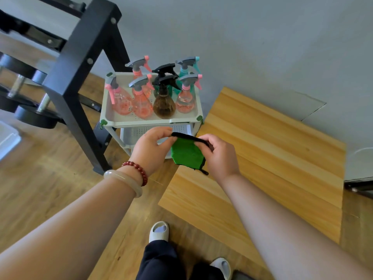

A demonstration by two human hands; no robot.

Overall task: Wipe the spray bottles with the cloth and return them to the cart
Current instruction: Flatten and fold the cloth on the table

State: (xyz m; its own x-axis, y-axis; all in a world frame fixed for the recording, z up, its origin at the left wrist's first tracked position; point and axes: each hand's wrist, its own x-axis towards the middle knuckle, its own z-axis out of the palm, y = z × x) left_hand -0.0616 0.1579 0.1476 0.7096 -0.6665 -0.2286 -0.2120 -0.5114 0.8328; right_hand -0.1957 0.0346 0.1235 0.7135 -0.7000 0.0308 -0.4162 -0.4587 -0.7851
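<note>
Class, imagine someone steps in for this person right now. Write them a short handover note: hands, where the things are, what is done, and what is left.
Left hand: fingers pinch the black-trimmed top edge of the green cloth.
Right hand: pinches the same edge at the other end, so the cloth hangs between both hands in front of the cart.
Spray bottles: all upright in the cart's top tray, none in hand.
Done: cloth picked up. Whether any bottle has been wiped cannot be told.
Left: lift a bottle, wipe it, put it back, and repeat for the others.
</note>
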